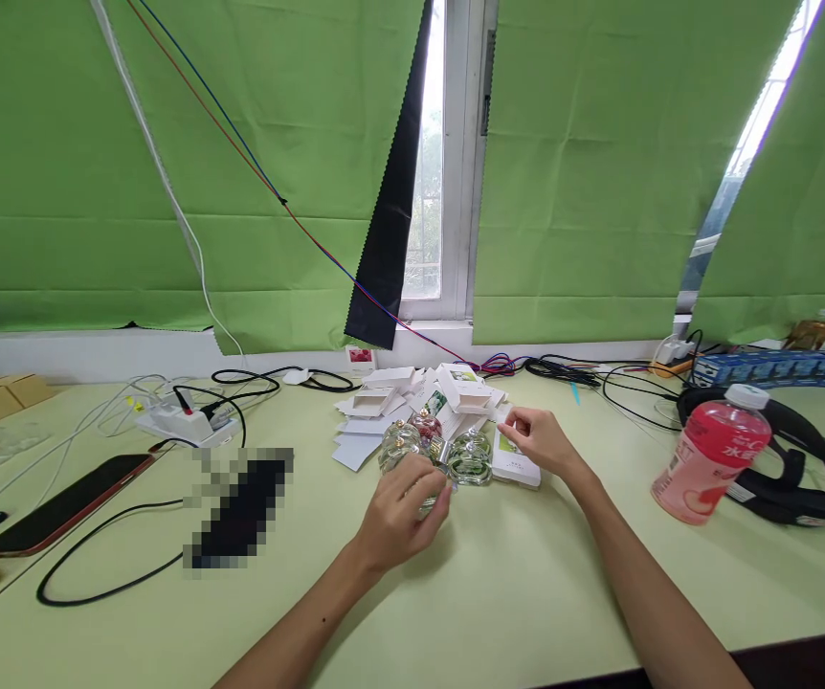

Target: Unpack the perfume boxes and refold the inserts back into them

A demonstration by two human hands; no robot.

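Observation:
My left hand (407, 507) is curled around a small clear glass bottle (427, 501), mostly hidden by the fingers. Just beyond it stand more glass bottles: a clear one (399, 442), a reddish one (425, 425) and a greenish one (470, 457). My right hand (538, 440) is closed, thumb and fingertips together over a white box (517, 467) with a green picture. Whether those fingers grip the box or something small cannot be made out. Behind the bottles lies a heap of small white cartons (388, 392), some overlapping.
Right of my hands are a pink drink bottle (714, 455) and a black headset (800, 478). A power strip (187, 421), cables and a phone (72, 502) lie on the left. Blue boxes (771, 369) line the back right. Green curtains (599, 172) hang behind the table.

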